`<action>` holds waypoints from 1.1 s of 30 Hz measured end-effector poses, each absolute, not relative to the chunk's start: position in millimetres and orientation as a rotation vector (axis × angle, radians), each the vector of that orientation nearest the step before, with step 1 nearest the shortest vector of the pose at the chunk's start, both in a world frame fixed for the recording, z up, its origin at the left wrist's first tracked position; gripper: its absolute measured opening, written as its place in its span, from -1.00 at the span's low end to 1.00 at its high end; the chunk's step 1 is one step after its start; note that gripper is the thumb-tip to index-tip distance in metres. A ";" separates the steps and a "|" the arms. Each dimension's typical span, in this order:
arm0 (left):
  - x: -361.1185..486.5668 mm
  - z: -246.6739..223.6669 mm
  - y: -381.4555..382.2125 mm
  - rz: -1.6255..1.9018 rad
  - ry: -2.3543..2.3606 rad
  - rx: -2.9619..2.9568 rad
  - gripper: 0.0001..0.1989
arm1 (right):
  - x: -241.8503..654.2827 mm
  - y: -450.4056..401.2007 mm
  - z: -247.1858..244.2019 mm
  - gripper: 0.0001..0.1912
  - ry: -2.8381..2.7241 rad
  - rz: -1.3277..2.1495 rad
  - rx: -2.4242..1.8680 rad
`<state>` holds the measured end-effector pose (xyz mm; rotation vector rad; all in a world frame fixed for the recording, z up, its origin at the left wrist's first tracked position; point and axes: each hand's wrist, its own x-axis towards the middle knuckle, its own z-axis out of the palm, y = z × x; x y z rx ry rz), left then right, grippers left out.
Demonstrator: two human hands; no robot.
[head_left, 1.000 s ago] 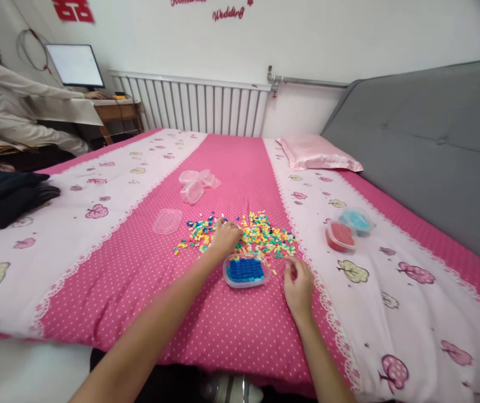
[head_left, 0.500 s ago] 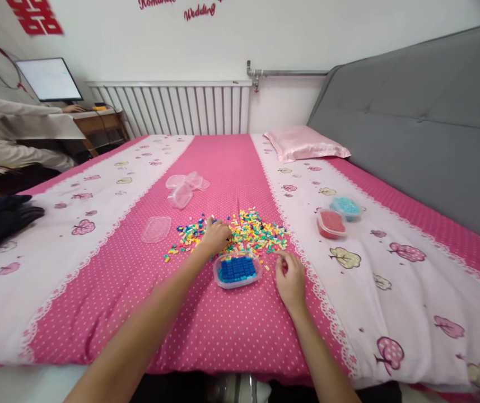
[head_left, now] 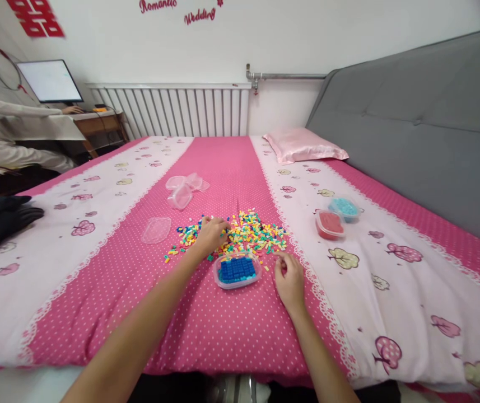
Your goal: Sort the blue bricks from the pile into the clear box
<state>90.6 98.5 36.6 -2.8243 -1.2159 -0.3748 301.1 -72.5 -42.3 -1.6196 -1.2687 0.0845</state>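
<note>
Over the left half of a spread of small coloured building blocks [head_left: 256,235] reaches my left hand [head_left: 212,234]. Its fingers are bent down and pressed together among the pieces; whatever they pinch is too small to make out. Just in front of the pile, a clear plastic tub [head_left: 237,286] holds blue blocks [head_left: 238,269], laid in neat rows on top. My right hand [head_left: 289,281] rests on the pink bedspread, right of the tub, with fingers curled in towards the thumb. The inside of that grasp is hidden.
Clear lids [head_left: 156,230] and empty-looking clear tubs [head_left: 181,196] lie left of the pile. To the right stand a tub of red pieces [head_left: 330,223] and one of light blue pieces [head_left: 345,207]. Dark cloth [head_left: 4,224] lies at the left; a person's sleeve [head_left: 21,104] shows by a monitor.
My left hand has shifted slightly to the left over the blocks. My right hand stays almost where it was, and the tub has not moved.
</note>
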 end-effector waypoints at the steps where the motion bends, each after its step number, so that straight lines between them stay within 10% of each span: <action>1: 89.8 37.4 99.5 -0.381 -1.223 -2.820 -0.79 | 300.9 -72.6 -41.9 -0.71 -1.270 0.085 -1.620; 33: 85.6 30.7 88.9 -0.720 -1.601 -2.838 -0.86 | 300.1 -71.6 -40.6 -0.72 -1.286 0.132 -1.594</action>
